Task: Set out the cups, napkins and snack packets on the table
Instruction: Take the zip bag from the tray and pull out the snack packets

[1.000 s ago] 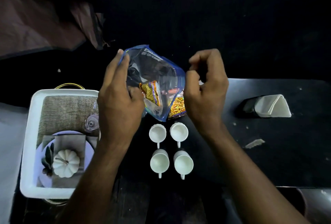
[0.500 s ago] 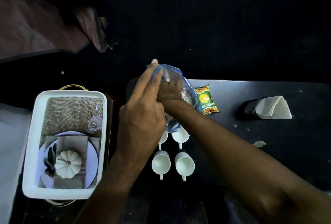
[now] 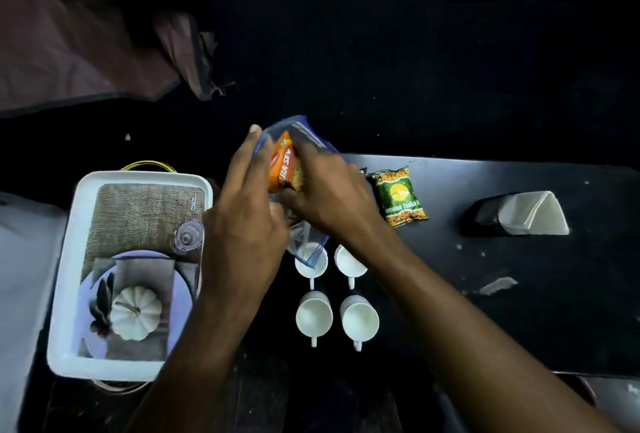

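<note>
My left hand (image 3: 242,225) holds a clear blue-edged zip bag (image 3: 304,245) up over the table. My right hand (image 3: 329,190) grips an orange snack packet (image 3: 282,166) at the bag's mouth, half out of it. A green snack packet (image 3: 400,195) lies flat on the dark table (image 3: 519,294) just right of my hands. Several white cups sit in a square below the bag, one at the front left (image 3: 314,316) and one at the front right (image 3: 360,320). A black holder with white napkins (image 3: 530,213) stands at the right.
A white tray (image 3: 65,277) at the left holds a burlap mat, a plate, a folded napkin, a white pumpkin (image 3: 135,313) and a clear glass (image 3: 188,235). Dark cloth lies at the upper left. A scrap of paper (image 3: 498,285) lies on the table.
The green packet came out of the bag and now lies on the table. My right hand went into the bag and is now pulling out the orange packet.
</note>
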